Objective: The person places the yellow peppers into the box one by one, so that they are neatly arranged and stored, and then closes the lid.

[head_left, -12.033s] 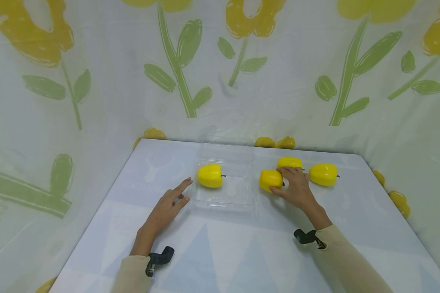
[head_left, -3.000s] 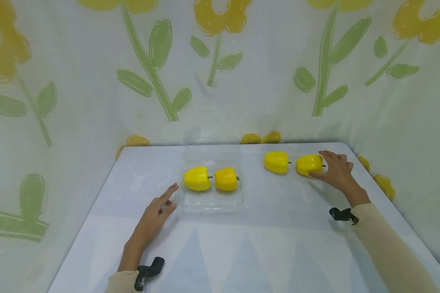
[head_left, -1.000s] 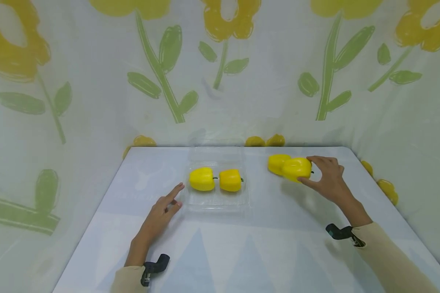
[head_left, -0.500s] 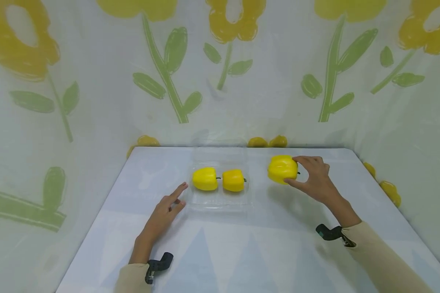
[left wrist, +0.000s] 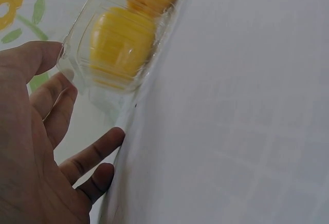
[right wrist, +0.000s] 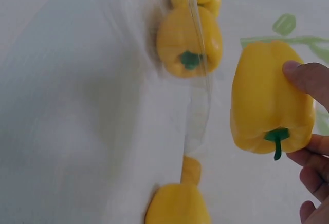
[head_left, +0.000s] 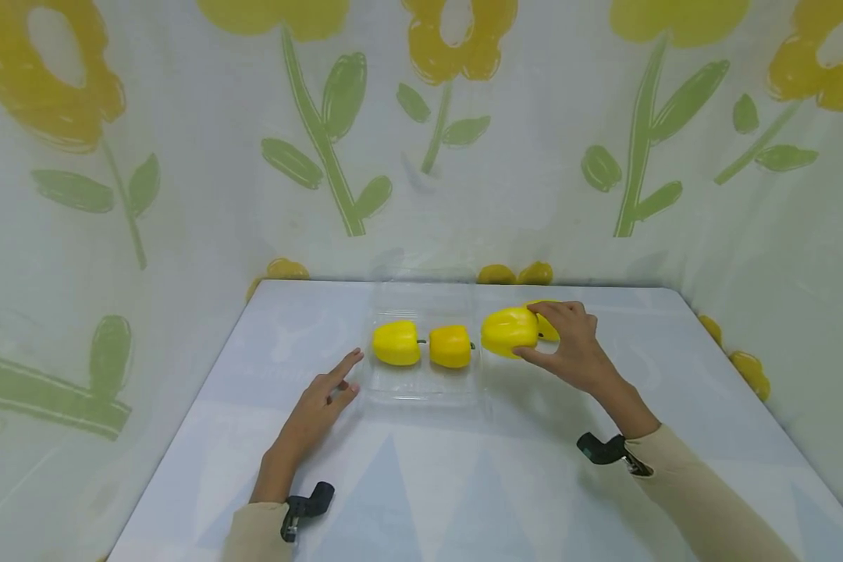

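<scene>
My right hand (head_left: 569, 343) pinches a yellow bell pepper (head_left: 509, 332) by its stem end, thumb on one side and fingers on the other. In the right wrist view this bell pepper (right wrist: 272, 98) hangs above the table, its green stem showing. Two more yellow peppers, the left one (head_left: 396, 343) and the right one (head_left: 450, 346), lie in a clear plastic container (head_left: 421, 396) with its lid raised behind. At the container's left side my left hand (head_left: 316, 410) rests with loose fingers, fingertips right at the rim, as the left wrist view shows with the hand (left wrist: 41, 126).
Another yellow pepper (head_left: 549, 331) lies on the table behind the right hand, partly hidden. The white table (head_left: 428, 484) has a pale blue triangle print. A flower-printed curtain (head_left: 506, 195) stands behind its far edge.
The right hand has lifted the far-right pepper and carried it left, past the other loose pepper, to the container's right edge. Earlier, a second pepper joined the first in the container.
</scene>
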Demonstrator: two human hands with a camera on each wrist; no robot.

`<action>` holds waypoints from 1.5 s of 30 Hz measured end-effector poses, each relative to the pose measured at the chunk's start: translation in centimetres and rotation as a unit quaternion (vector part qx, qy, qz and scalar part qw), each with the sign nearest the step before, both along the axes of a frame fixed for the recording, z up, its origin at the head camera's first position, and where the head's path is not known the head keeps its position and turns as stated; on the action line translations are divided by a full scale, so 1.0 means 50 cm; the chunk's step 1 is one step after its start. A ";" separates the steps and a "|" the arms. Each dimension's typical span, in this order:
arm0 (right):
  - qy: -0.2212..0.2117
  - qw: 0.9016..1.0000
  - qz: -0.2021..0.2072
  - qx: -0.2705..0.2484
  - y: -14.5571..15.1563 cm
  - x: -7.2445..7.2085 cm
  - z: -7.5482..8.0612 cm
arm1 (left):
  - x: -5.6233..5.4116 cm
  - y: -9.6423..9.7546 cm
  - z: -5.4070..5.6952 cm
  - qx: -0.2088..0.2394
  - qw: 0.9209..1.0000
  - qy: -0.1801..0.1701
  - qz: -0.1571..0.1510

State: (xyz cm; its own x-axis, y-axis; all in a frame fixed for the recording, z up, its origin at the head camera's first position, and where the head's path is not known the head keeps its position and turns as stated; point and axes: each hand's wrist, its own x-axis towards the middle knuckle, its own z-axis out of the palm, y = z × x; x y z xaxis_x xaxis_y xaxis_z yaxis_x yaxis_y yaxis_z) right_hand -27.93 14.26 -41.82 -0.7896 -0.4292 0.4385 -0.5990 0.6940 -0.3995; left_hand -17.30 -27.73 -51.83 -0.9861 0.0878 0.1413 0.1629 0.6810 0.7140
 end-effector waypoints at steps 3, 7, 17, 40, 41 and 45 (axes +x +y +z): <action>-0.003 1.000 0.011 -0.006 -0.017 0.003 0.001 | 0.001 0.002 0.002 -0.002 1.000 -0.001 0.004; 0.002 0.999 0.027 -0.017 -0.037 0.004 0.003 | 0.001 0.004 0.002 -0.005 1.000 -0.005 0.009; 0.008 0.999 0.042 -0.016 -0.089 0.013 -0.004 | -0.002 0.004 0.001 -0.003 1.000 0.001 0.006; -0.005 0.998 0.067 -0.013 -0.190 0.023 -0.026 | -0.003 0.011 0.001 -0.001 1.000 -0.004 0.009; -0.005 0.998 0.066 -0.012 -0.194 0.023 -0.027 | -0.003 0.011 0.002 -0.001 1.000 -0.002 0.009; -0.011 0.998 0.064 -0.015 -0.208 0.026 -0.030 | -0.006 0.012 0.005 -0.004 1.000 0.006 0.008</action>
